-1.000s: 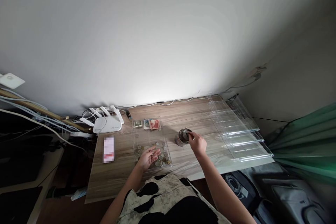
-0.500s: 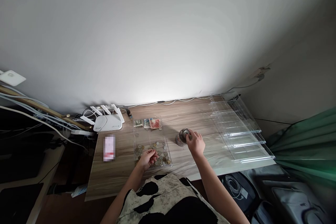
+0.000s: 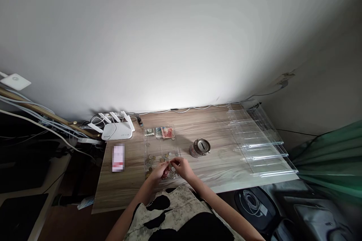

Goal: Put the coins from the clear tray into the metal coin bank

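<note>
Coins (image 3: 151, 157): many, loose, spread over the near part of a clear tray (image 3: 161, 148), left of the tin and partly hidden beneath the hands. Judged light singly, hard, thin, slippery on smooth plastic; not fragile. Best taken by the rim, between thumb and forefinger.

Left hand (image 3: 161, 171): over the tray's near part, fingers curled, thumb uppermost, fingertips toward the right hand. Possibly cupped around coins; contents hidden, so cannot tell whether loosely or tightly closed.

Right hand (image 3: 181, 167): just beside the left, thumb and fingertips drawn near one another in a pinch shape, pointed at the left fingertips. Any coin between: too small to tell; likewise any last gap.

Tin (image 3: 199, 148): round, upright on the table (image 3: 220, 165), right of the tray, apart from both hands. Dark slot (image 3: 203, 145) in lid. Judged stiff, smooth, weight uncertain; best steadied around the side wall.

Banknotes (image 3: 167, 132): at the tray's far end, overlapping in part, clear of both hands. Judged light, limp; best lifted by an edge.
</note>
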Action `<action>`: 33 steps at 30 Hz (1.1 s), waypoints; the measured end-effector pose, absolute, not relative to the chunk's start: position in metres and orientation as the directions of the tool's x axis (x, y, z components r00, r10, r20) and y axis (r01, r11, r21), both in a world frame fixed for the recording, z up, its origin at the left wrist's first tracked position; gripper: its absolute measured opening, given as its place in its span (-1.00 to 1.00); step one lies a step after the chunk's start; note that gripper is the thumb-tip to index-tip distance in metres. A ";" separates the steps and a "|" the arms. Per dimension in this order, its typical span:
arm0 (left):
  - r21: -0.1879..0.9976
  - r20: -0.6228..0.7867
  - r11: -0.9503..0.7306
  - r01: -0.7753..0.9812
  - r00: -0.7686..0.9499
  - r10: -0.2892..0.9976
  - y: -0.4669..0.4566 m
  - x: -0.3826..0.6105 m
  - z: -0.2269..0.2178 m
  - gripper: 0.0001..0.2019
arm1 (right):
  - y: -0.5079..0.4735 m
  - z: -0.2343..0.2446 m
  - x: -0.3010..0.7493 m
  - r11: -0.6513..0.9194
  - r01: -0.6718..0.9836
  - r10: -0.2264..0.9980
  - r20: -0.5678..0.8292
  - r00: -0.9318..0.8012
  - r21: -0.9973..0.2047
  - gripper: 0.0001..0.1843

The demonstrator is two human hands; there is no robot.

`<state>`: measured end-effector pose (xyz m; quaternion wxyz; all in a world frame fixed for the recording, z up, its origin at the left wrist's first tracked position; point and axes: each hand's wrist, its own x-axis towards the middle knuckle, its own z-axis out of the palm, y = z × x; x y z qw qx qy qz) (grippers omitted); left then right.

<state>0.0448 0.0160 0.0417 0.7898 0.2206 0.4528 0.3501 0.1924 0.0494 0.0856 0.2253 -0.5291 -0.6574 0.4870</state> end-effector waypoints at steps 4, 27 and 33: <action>0.546 -0.608 0.670 -0.503 0.313 0.730 0.017 0.042 0.044 -0.69 | 0.067 0.101 0.230 0.118 0.618 0.988 0.028 -0.154 -0.777 -0.73; 0.754 -0.599 0.600 0.267 -0.096 0.795 0.022 0.022 0.006 -0.83 | 0.072 0.078 0.268 0.347 0.796 0.920 0.345 -0.186 -0.495 -0.71; 0.495 -0.324 0.182 0.850 -0.014 0.946 0.012 0.018 0.007 -0.62 | 0.047 0.034 0.208 0.282 0.776 0.885 -0.159 -0.437 -0.564 -0.66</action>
